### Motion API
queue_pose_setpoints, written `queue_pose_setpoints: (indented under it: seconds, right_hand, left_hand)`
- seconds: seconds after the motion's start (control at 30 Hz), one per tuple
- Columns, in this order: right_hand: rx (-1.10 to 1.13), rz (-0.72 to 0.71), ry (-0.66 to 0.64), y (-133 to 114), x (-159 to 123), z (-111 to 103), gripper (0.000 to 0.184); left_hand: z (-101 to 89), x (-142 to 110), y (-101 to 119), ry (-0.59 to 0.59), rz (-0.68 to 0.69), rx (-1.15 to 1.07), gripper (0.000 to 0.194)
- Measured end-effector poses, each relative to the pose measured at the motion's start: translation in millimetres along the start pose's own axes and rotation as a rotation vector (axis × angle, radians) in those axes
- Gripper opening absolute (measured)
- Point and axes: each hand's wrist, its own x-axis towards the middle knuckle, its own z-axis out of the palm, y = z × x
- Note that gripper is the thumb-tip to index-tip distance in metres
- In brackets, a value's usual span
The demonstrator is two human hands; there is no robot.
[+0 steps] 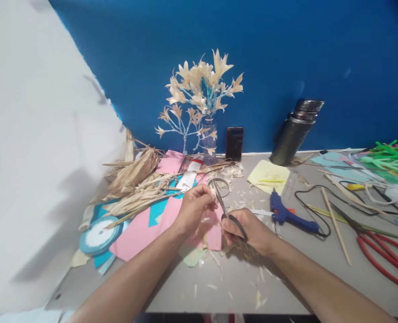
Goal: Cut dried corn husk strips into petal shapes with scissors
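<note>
My left hand (196, 205) is closed, with thumb and fingertips pinching a small pale piece (214, 194) that looks like dried husk. In my right hand (248, 229) is a pair of scissors (223, 209) with dark handles, its blades pointing up beside the pale piece. Whether the blades touch it, I cannot tell. Just behind the blades lies a ring-shaped roll (226, 183). Beneath my hands are pink sheets (141, 233) and scattered pale trimmings (257, 298).
Dried husks (135, 175) and a ribbon spool (100, 235) lie left. Husk-like flowers (199, 85) stand at the back beside a phone (234, 142) and a leaning flask (295, 134). Rightward are a blue glue gun (291, 217), a stick (336, 226) and red-handled scissors (383, 253).
</note>
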Motion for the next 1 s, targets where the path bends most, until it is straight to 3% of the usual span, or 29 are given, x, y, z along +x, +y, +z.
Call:
queue_pose_setpoints:
  seconds: [0.4,0.57,0.83,1.0]
  right_hand:
    - [0.031,0.065,0.043,8.7,0.5,-0.5,0.063]
    - [0.068,0.062,0.026,12.6,1.5,-2.2,0.06]
    - [0.024,-0.041,-0.079,13.4,0.9,-9.9,0.062]
    - [-0.006,-0.012,-0.16,6.9,-1.8,-10.1,0.058]
  left_hand:
    - [-5.1,3.0,1.3,-0.054,0.018,0.064,0.007]
    - [-4.9,1.9,3.6,-0.138,-0.011,0.018,0.006]
    - [-12.4,6.9,12.0,-0.202,-0.161,-0.155,0.009]
    - [-20.0,9.5,21.2,-0.259,-0.196,-0.089,0.015]
